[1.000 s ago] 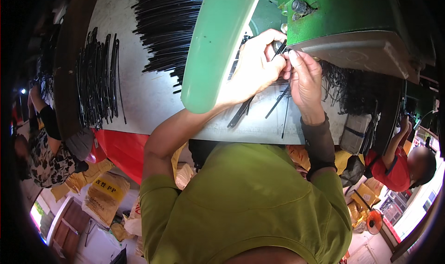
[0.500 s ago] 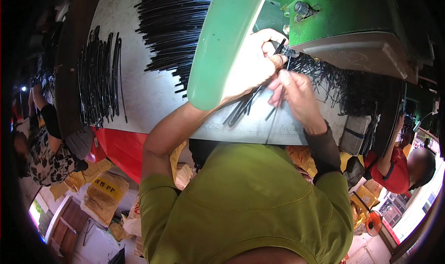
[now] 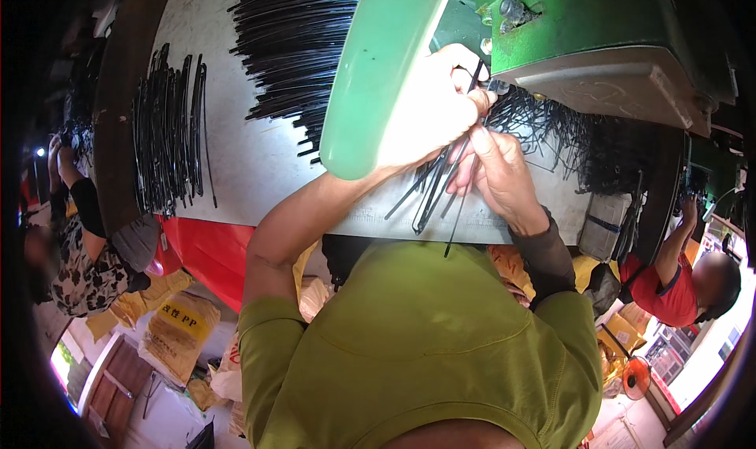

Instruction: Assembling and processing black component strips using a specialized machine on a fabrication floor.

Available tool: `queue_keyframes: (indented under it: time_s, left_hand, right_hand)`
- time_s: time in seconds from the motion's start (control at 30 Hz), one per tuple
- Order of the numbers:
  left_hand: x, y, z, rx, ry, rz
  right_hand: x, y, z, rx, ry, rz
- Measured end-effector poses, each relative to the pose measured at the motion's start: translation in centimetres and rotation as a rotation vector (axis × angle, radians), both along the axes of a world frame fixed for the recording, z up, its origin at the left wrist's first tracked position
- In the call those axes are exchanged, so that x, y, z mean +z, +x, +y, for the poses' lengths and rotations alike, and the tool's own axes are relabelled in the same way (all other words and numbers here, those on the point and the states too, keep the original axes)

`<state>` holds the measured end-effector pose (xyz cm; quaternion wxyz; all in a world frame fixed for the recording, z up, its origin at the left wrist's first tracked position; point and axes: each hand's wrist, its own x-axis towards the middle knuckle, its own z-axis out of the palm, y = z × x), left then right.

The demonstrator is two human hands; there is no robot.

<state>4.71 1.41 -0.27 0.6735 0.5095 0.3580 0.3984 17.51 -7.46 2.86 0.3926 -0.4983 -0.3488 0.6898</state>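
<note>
My left hand (image 3: 441,106) is closed around several thin black rods (image 3: 431,197), beside the green machine (image 3: 591,31). Their lower ends fan out toward the table's near edge. Just below and to the right, my right hand (image 3: 504,169) has thumb and fingers pinched on a single thin black rod (image 3: 457,217), which slants down past the table edge in front of my shirt. Strong light washes out part of the left hand. A long pale-green piece (image 3: 370,87) covers part of the left hand and wrist.
On the metal table (image 3: 213,16) lie a large stack of black rods (image 3: 299,47) and a smaller row (image 3: 169,134) at left. A tangled black heap (image 3: 551,126) sits under the machine. Co-workers sit at far left and far right; sacks (image 3: 177,331) stand on the floor.
My right hand has shifted slightly toward the left one and down. The single rod, blurred before, now shows sharply. The rods in my left hand hang more steeply.
</note>
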Motion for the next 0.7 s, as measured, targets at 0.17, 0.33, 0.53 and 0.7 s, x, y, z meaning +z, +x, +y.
queue_keyframes:
  time_s: [0.17, 0.33, 0.53, 0.7]
  left_hand:
    - [-1.4, 0.4, 1.6, -0.025, 0.159, -0.024]
    - [-0.5, 0.5, 1.3, -0.008, 0.080, -0.011]
    - [-1.3, -0.4, 1.2, 0.042, 0.089, -0.003]
    - [-0.9, 0.7, 1.5, -0.058, -0.051, -0.032]
  right_hand:
    - [0.1, 0.2, 0.9, -0.061, 0.024, 0.046]
    - [-0.3, 0.5, 1.2, -0.048, 0.024, 0.010]
    - [0.1, 0.0, 1.2, -0.002, 0.032, -0.032]
    - [0.1, 0.4, 0.8, -0.099, -0.101, 0.236]
